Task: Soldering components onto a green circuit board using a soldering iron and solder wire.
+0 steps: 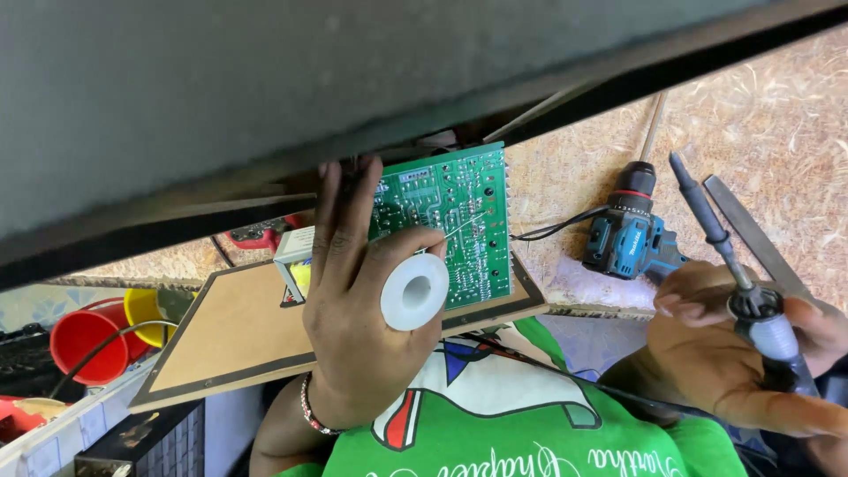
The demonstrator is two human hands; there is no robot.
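My left hand (358,291) holds a white spool of solder wire (413,291) between thumb and fingers, and a thin strand runs from it up to a green circuit board (459,212). The fingers rest on the board's left part. The board lies on a brown wooden panel (238,331). My right hand (738,353) grips a soldering iron (720,243) by its handle at the right, tip pointing up and away from the board.
A large dark slanted surface (265,88) covers the upper view. A blue cordless drill (629,231) lies on the chipboard bench (777,132) beside a flat metal file (751,234). Red (84,340) and yellow cups (146,314) stand at the left. A small box (296,256) sits by the board.
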